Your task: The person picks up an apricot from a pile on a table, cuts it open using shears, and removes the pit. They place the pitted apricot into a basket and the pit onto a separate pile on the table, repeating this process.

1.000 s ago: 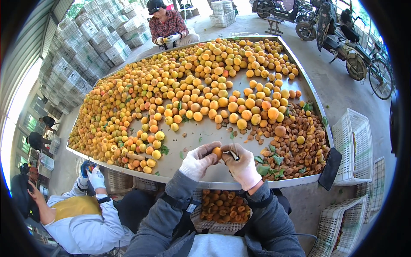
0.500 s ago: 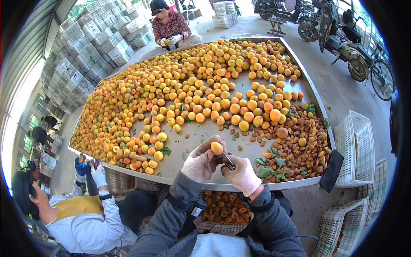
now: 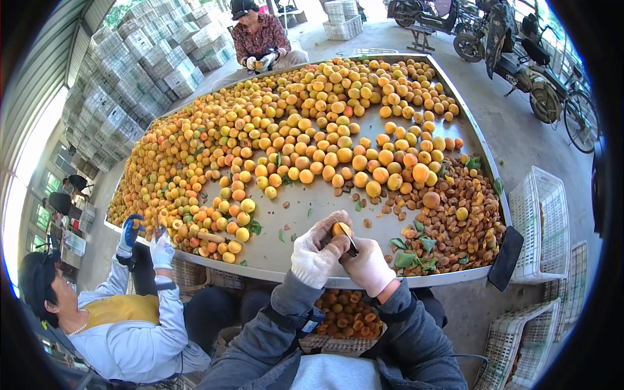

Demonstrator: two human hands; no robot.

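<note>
My left hand, in a soiled white glove, pinches an apricot above the table's near edge. In my right hand, also gloved, is a small knife; its dark, narrow blade lies against the apricot. How deep the blade sits is hidden. Beyond my hands, many whole apricots cover the metal-topped table. A heap of brown apricot pits with green leaves lies right of my hands. Below, between my forearms, a crate holds halved apricots.
A dark phone-like slab sits at the table's right corner. White plastic crates stand to the right. One co-worker sits at my left, another across the table. Stacked crates and parked scooters are farther back.
My left hand has turned the apricot, and both hands stay close together with the knife at it. The left co-worker's hands have risen and moved apart over the table edge.
</note>
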